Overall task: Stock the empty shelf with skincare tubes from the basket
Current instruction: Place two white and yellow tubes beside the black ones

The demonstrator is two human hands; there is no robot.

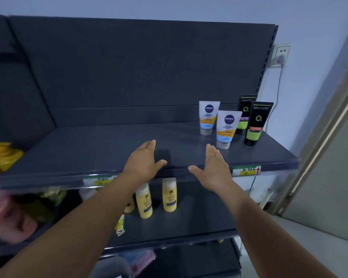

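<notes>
A pale bluish wall [189, 9] fills the top of the frame in dim light. At upper right a socket [281, 55] holds a plug, its cable [277, 93] hanging down. A door frame [327, 135] slants along the right edge, above grey floor [301, 233] at lower right.

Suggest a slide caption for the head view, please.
Both empty hands, left and right, hover over a shelf holding four upright tubes.
</notes>
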